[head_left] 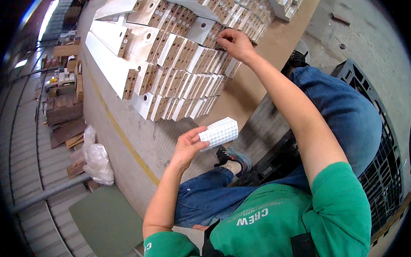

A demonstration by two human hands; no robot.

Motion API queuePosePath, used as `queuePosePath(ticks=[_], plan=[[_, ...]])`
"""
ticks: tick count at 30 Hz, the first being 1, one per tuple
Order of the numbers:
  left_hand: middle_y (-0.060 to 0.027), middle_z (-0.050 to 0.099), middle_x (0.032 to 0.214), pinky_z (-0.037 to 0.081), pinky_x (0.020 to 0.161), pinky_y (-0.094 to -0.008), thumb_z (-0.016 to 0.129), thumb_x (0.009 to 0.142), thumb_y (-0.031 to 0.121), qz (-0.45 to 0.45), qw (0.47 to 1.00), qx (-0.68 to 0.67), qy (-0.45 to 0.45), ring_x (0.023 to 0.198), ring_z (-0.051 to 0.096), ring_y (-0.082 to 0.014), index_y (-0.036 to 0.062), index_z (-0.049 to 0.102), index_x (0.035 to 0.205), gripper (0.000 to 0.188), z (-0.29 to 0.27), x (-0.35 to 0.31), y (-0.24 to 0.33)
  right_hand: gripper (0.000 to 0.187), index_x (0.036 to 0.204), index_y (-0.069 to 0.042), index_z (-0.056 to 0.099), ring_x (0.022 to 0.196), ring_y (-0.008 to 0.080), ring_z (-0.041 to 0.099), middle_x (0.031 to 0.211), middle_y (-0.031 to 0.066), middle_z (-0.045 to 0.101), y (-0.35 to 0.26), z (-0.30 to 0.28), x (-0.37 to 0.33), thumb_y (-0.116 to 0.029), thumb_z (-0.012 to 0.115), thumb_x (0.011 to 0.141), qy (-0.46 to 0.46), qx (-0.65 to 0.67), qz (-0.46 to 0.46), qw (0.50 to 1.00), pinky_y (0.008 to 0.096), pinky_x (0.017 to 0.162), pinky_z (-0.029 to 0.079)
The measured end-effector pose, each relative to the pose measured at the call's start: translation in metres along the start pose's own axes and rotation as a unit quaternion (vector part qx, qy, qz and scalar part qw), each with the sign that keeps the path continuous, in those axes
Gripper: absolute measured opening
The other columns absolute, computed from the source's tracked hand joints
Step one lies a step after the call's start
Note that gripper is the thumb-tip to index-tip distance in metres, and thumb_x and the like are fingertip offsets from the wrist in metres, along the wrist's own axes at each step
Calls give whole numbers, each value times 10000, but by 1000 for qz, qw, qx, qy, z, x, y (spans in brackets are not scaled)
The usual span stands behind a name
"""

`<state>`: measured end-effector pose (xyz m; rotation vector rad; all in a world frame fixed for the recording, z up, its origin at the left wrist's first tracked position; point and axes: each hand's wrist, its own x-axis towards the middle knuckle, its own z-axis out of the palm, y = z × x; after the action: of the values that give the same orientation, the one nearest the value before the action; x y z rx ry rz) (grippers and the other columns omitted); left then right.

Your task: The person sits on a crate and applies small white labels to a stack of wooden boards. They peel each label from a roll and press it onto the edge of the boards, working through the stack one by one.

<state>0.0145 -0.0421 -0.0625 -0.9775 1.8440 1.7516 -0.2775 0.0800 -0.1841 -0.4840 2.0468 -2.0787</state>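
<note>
My left hand [188, 146] holds a small white sheet of round stickers [220, 131] by its left edge, raised in front of me. My right hand [235, 43] reaches forward with its fingertips pressed on the end of a board in a stack of white-faced panels [180, 59]. The panel ends show brown chipboard cores with drilled holes. The stack lies on a brown sheet [257, 85]. I sit with blue jeans and a green shirt showing below.
A black plastic pallet [385, 171] lies under me at the right. A crumpled clear plastic bag [98, 161] and wood offcuts [63, 114] lie at the left on the concrete floor. A green board [107, 220] lies at the lower left.
</note>
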Motion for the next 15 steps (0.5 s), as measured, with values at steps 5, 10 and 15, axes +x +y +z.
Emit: queuePosePath(ticks=[5, 10, 15], plan=[[-135, 608, 1129, 436, 924, -282, 616, 753, -73, -6, 1000, 9, -8, 1041, 580, -174, -44, 467, 1237, 507, 2, -3, 3, 152, 845, -36, 640, 676, 83, 556, 751, 21, 626, 2, 6, -1, -180, 657, 803, 72, -48, -1, 996, 248, 627, 462], [-136, 603, 1139, 438, 925, -284, 607, 766, -69, 3, 1000, 2, -15, 1044, 578, -170, -44, 463, 1240, 496, 0, -3, 0, 194, 800, -53, 658, 698, 170, 610, 767, 77, 657, 2, 9, -5, -235, 699, 749, 180, -106, 99, 973, 306, 654, 489], [-132, 608, 1132, 443, 919, -280, 614, 765, -71, 3, 1000, 5, -16, 1038, 581, -168, -39, 474, 1233, 489, 1, -2, 1, 217, 906, -28, 614, 670, 117, 565, 767, 37, 619, 25, 8, -6, -149, 708, 753, 97, 205, 110, 968, 260, 607, 465]])
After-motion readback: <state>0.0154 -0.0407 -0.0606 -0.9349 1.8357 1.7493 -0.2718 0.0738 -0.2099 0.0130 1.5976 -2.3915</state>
